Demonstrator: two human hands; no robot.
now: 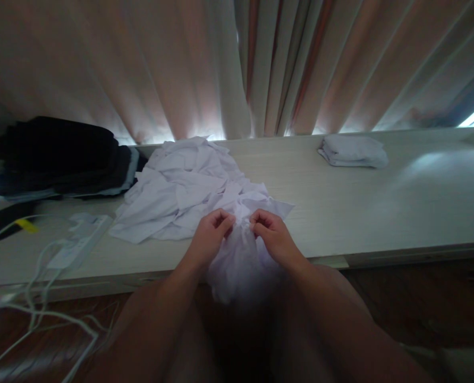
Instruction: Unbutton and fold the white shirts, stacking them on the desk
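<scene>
A white shirt (243,266) with what looks like a pointed collar lies partly on the pale ledge, and its lower part hangs over the front edge. My left hand (215,231) pinches the cloth on one side of its middle line. Opposite, only a small gap away, my right hand (271,231) pinches the other side, thumb against curled fingers. Whatever small detail sits between the fingertips is too blurred to make out. Behind and to the left spreads a crumpled heap of white cloth (177,186), touching the shirt.
At the left stands a stack of dark folded clothes (57,154). In front of it lies a white power strip (79,242) with loose cables (41,314) trailing to the floor. A folded white garment (353,150) rests at the back right of the ledge (412,207). Curtains (173,69) hang behind.
</scene>
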